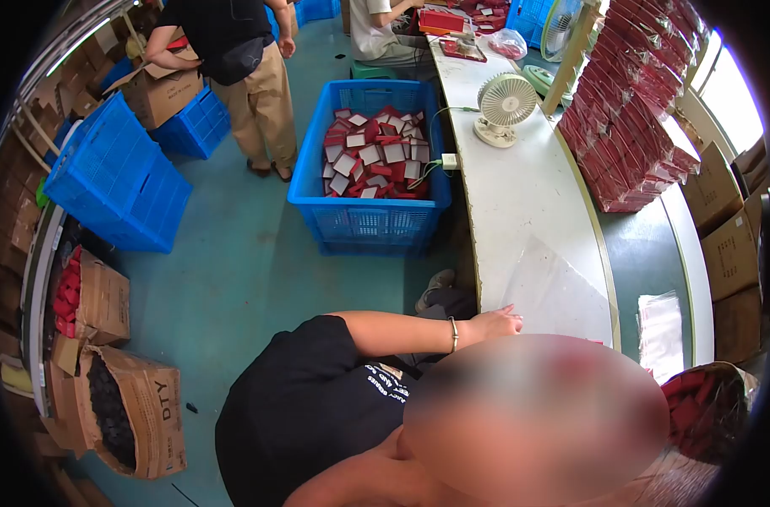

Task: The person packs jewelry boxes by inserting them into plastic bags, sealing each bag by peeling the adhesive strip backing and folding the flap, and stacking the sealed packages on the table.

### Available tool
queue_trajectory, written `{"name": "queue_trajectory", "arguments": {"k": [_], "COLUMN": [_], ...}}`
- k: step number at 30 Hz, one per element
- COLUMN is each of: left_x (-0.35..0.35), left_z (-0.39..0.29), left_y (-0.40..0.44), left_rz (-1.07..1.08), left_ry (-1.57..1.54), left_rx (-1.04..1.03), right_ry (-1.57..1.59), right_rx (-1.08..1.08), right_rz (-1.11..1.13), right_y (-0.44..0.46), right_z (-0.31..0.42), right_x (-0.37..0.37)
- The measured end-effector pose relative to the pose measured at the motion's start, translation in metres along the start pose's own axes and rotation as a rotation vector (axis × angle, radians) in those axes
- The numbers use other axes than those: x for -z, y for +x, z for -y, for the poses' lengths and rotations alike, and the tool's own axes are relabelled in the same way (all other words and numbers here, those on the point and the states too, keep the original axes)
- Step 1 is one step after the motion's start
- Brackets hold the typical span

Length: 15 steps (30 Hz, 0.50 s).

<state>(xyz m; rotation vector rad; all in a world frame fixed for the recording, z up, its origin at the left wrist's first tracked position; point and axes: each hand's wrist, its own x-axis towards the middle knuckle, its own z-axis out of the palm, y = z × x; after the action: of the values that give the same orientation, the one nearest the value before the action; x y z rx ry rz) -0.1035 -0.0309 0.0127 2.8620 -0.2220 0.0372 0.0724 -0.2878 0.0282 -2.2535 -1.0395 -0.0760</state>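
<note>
Neither of my own hands can be made out in the head view. Close in front of me, a person in a black T-shirt leans at the white worktable, head blurred. That person's hand, with a bracelet at the wrist, rests at the table's near edge beside a clear plastic sheet. Bare skin of an arm shows along the bottom edge, and no hand is visible on it. Whatever lies beyond the blurred area is hidden.
A blue crate of red and white boxes stands on the floor left of the table. A small fan sits on the tabletop. Wrapped red stacks rise at right. Cartons and blue bins line the left. Two people are farther back.
</note>
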Motion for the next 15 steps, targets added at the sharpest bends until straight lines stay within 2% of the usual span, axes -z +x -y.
{"name": "queue_trajectory", "arguments": {"k": [2, 5, 8, 9, 10, 12, 13, 15], "left_x": [-0.021, -0.038, -0.037, -0.036, -0.034, -0.024, -0.014, -0.005], "left_z": [0.008, 0.014, 0.017, 0.017, 0.014, 0.007, 0.000, -0.007], "left_y": [0.000, -0.010, -0.016, -0.015, -0.014, -0.012, -0.011, -0.007], "left_rz": [-0.120, -0.253, -0.140, -0.169, -0.197, -0.217, -0.211, -0.237], "left_ry": [-0.044, 0.023, 0.120, 0.116, 0.110, 0.091, 0.078, 0.017], "left_rx": [-0.075, -0.075, -0.098, -0.084, -0.073, -0.063, -0.060, -0.055], "right_ry": [-0.003, 0.048, 0.127, 0.156, 0.308, 0.736, 0.821, 0.781], "right_rx": [0.024, 0.055, 0.102, 0.122, 0.054, -0.014, 0.019, 0.135], "right_rz": [0.015, 0.003, -0.082, -0.122, -0.113, 0.163, 0.267, 0.473], "right_y": [0.000, -0.001, -0.008, -0.009, -0.014, -0.025, -0.029, -0.032], "right_z": [-0.005, -0.015, -0.014, -0.007, 0.002, 0.009, 0.014, 0.032], "right_x": [0.004, 0.008, 0.014, 0.019, 0.024, 0.039, 0.040, 0.036]}}
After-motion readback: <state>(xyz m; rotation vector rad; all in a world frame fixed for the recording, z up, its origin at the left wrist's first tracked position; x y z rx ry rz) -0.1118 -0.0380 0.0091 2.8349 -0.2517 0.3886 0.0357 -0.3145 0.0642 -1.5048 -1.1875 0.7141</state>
